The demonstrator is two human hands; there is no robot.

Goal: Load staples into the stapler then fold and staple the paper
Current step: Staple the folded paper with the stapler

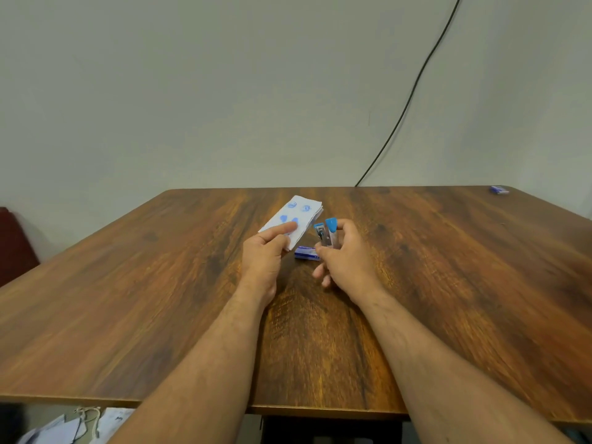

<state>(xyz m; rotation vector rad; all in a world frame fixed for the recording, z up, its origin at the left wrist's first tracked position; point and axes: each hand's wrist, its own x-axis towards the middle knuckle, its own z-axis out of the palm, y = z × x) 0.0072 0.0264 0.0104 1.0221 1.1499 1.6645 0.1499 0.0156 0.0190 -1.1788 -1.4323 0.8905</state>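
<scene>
On the wooden table (448, 283), near its middle, I see my left hand (264, 254) pinching the folded paper (293, 219) with blue marks, index finger laid along its top. Just right of it, my right hand (344, 254) grips the blue stapler (326, 233) upright, jaws parted. A staple box (306, 253) lies between them.

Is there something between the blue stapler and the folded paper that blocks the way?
Nothing visible. The blue stapler in the right hand sits just beside the folded white paper held by the left hand.
</scene>
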